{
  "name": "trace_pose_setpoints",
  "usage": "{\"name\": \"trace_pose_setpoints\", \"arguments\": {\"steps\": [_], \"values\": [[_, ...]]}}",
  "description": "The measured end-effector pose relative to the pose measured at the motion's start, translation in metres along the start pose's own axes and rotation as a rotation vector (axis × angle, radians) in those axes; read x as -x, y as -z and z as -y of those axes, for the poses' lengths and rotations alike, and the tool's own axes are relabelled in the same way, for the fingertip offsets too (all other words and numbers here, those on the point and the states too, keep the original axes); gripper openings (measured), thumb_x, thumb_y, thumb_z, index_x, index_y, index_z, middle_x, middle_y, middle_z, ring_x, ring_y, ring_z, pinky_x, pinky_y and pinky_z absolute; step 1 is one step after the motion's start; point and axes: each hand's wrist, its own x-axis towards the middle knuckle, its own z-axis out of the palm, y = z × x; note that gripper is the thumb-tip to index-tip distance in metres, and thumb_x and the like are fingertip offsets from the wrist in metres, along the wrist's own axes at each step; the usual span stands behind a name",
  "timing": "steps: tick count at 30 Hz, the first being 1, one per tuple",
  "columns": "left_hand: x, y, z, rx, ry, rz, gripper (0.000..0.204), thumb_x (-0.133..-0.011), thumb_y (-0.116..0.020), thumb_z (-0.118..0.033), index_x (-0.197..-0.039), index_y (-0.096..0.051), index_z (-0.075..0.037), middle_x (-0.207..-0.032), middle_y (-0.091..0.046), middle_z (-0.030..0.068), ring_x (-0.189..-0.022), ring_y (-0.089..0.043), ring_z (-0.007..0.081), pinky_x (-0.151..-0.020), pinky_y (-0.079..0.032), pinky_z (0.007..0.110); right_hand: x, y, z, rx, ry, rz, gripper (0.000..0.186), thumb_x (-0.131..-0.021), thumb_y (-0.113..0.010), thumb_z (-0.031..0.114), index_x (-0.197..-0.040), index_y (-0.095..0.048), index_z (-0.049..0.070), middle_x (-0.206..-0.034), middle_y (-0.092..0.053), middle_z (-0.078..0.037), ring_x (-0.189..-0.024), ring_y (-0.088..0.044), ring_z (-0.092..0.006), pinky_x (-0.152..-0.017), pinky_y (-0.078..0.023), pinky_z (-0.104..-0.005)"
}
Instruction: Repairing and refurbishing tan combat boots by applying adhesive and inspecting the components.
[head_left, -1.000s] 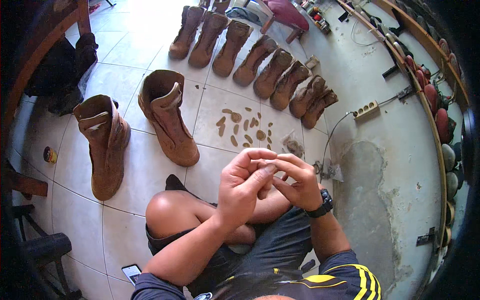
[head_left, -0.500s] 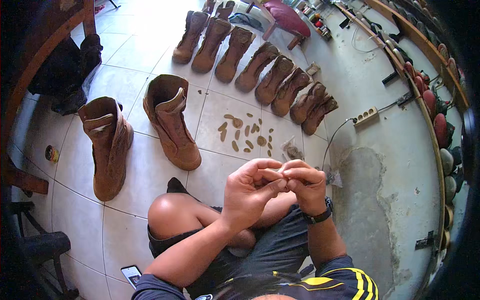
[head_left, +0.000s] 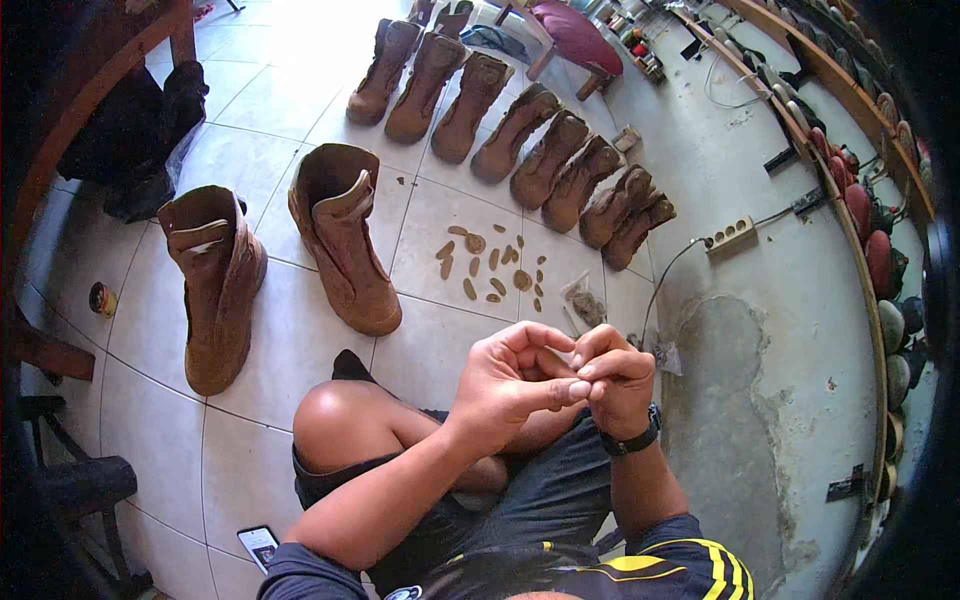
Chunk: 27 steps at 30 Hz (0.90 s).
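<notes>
Over my crossed legs, my left hand point(head_left: 515, 385) and my right hand point(head_left: 612, 377) meet with their fingertips pinched together. Whatever lies between the fingers is hidden or too small to make out. Beyond them on the tiles are spread several small brown oval and round pieces point(head_left: 495, 260), flat and of mixed sizes. A clear plastic bag point(head_left: 583, 302) with something brownish in it sits just past my right hand. To the left, two tall brown boots point(head_left: 345, 240) stand upright, their shafts gaping and tongues showing.
A row of brown boots point(head_left: 463, 105) curves across the far floor. On the right wall hang a power strip point(head_left: 731, 234) with its cable and a rack of shoe forms point(head_left: 860, 210). A phone point(head_left: 259, 546) and a small round tin point(head_left: 103, 299) lie at left, near a dark stool point(head_left: 85, 485).
My hands have shifted slightly and the fingers have changed their pinch; the left thumb now stretches further right, across the right fingertips. The boots and small pieces stay put.
</notes>
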Motion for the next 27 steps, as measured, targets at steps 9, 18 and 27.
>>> {"name": "trace_pose_setpoints", "arguments": {"steps": [9,18,27], "values": [[0.001,-0.003,0.038,-0.033,-0.102,-0.115,0.024,-0.101,-0.07,-0.018,-0.118,-0.063,-0.002,-0.089,-0.067,0.0,-0.075,-0.059,0.0047,-0.067,-0.05,0.019,0.01,-0.049,0.015,0.156,-0.11,-0.322,0.017,-0.095,-0.071,-0.001,-0.11,-0.075,-0.006,-0.107,-0.063,-0.009,-0.081,-0.064,-0.0134,-0.067,-0.054,-0.0241],[0.006,-0.003,0.058,0.071,-0.09,-0.162,0.024,-0.107,-0.061,-0.025,-0.119,-0.058,-0.006,-0.098,-0.063,-0.0003,-0.082,-0.058,0.006,-0.068,-0.049,0.021,0.026,-0.058,-0.002,0.401,-0.015,-0.406,0.022,-0.091,-0.074,-0.004,-0.113,-0.076,-0.004,-0.111,-0.065,-0.009,-0.072,-0.063,-0.01,-0.058,-0.051,-0.0212],[0.005,0.008,0.049,0.033,-0.007,-0.184,0.058,-0.11,-0.035,-0.056,-0.122,-0.057,-0.003,-0.102,-0.062,0.0044,-0.088,-0.059,0.0105,-0.08,-0.052,0.028,0.042,-0.072,-0.015,0.579,0.076,-0.224,0.038,-0.092,-0.077,0.017,-0.124,-0.073,-0.003,-0.119,-0.064,-0.015,-0.106,-0.06,-0.0235,-0.091,-0.051,-0.0355]]}}
